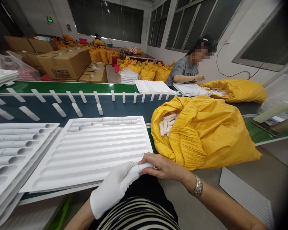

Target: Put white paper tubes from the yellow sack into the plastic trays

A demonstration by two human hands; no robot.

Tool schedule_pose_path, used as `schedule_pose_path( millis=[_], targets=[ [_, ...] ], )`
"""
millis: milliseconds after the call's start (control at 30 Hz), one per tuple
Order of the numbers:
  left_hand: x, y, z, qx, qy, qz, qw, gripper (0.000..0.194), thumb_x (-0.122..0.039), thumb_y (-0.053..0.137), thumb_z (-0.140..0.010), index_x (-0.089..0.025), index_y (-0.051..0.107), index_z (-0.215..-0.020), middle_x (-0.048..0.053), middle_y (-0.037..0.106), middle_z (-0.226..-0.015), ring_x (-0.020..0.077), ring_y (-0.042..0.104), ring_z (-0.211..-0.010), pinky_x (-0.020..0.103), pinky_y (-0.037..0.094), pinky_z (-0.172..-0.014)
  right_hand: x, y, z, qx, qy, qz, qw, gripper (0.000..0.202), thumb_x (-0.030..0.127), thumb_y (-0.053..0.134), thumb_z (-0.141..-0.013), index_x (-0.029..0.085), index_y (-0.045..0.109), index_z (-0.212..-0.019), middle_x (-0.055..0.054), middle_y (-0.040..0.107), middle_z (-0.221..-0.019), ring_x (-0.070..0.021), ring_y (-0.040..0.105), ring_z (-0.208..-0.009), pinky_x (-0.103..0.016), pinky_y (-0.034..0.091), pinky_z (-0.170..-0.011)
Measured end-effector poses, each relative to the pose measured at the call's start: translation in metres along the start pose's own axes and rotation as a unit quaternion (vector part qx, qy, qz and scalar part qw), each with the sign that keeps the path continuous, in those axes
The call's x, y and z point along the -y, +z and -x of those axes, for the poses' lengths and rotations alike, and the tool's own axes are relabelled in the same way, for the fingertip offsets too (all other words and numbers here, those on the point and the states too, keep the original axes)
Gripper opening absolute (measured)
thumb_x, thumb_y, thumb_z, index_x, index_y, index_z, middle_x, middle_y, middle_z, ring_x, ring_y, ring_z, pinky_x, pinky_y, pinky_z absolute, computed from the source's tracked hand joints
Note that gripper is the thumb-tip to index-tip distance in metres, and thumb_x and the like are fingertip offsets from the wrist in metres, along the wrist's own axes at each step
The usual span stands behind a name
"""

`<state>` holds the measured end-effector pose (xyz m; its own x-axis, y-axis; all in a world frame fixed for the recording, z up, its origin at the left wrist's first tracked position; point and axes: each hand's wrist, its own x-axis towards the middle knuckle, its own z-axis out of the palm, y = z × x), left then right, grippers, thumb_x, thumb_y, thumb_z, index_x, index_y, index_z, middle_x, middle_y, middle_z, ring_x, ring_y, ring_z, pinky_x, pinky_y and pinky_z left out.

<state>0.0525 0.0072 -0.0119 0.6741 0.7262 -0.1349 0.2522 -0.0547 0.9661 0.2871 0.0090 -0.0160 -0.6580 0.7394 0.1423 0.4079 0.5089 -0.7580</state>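
My left hand (114,185), in a white glove, is closed around one end of a small white plastic tube (146,166). The bare fingers and thumb of my right hand (163,165) pinch the tube's other end. Just beyond my hands lies a white grooved tray (96,156). Several white tubes (129,121) lie end to end in its far grooves, while the nearer grooves hold none. To the right, an open yellow sack (206,131) shows a heap of similar white tubes (166,124) in its mouth.
A stack of trays (21,163) with tubes stands at the left. Behind, a dark conveyor belt (124,110) carries rows of tubes. Across it, a person (184,70) works beside trays and another yellow sack (242,89). Cardboard boxes (64,64) stand at the back left.
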Motion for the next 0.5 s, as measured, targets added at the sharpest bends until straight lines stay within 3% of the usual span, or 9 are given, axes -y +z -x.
schedule_pose_path(
  millis=[133,233,333,433,500],
  targets=[
    [-0.001,0.001,-0.006,-0.036,0.069,-0.163,0.984,0.036,-0.045,0.04,-0.102,-0.031,0.068,-0.12,0.008,0.071,-0.111,0.0269,0.064,-0.104,0.04,0.049,-0.099,-0.005,0.001,-0.002,-0.015,0.014,-0.014,1.0,0.028,0.044,0.054,-0.102,0.02,0.062,-0.113,-0.007,0.066,-0.105,-0.0199,0.063,-0.094,-0.031,0.051,-0.087],
    [-0.012,-0.02,-0.026,-0.041,0.101,-0.348,0.931,0.032,-0.041,0.046,-0.097,-0.024,0.071,-0.089,0.012,0.068,-0.094,0.0284,0.062,-0.088,0.042,0.051,-0.083,-0.013,-0.019,-0.005,-0.021,0.032,-0.017,0.999,0.044,0.05,0.068,-0.093,0.023,0.058,-0.127,-0.005,0.065,-0.106,-0.0209,0.062,-0.096,-0.031,0.051,-0.088],
    [-0.023,-0.065,-0.064,-0.125,0.057,-0.37,0.919,0.03,-0.041,0.054,-0.09,-0.021,0.063,-0.071,0.008,0.065,-0.083,0.0234,0.06,-0.075,0.036,0.051,-0.069,-0.031,-0.055,-0.002,-0.101,0.083,0.005,0.991,0.049,0.048,0.059,-0.098,0.026,0.049,-0.14,-0.004,0.064,-0.103,-0.0211,0.062,-0.093,-0.032,0.052,-0.086],
    [-0.019,-0.126,-0.116,-0.244,-0.015,-0.323,0.914,0.021,-0.039,0.057,-0.087,-0.019,0.066,-0.085,0.003,0.068,-0.082,0.0204,0.064,-0.074,0.031,0.052,-0.067,-0.063,-0.088,0.009,-0.207,0.127,0.109,0.964,0.032,0.037,0.049,-0.103,0.025,0.055,-0.132,-0.007,0.065,-0.11,-0.0245,0.063,-0.1,-0.039,0.051,-0.092],
    [-0.008,-0.165,-0.154,-0.285,-0.045,-0.327,0.9,0.019,-0.033,0.061,-0.084,-0.016,0.067,-0.088,0.003,0.07,-0.084,0.0202,0.066,-0.078,0.031,0.053,-0.072,-0.084,-0.099,0.018,-0.224,0.13,0.189,0.947,0.027,0.027,0.052,-0.099,0.024,0.059,-0.125,-0.01,0.064,-0.117,-0.0279,0.062,-0.109,-0.045,0.049,-0.1]
  ],
)
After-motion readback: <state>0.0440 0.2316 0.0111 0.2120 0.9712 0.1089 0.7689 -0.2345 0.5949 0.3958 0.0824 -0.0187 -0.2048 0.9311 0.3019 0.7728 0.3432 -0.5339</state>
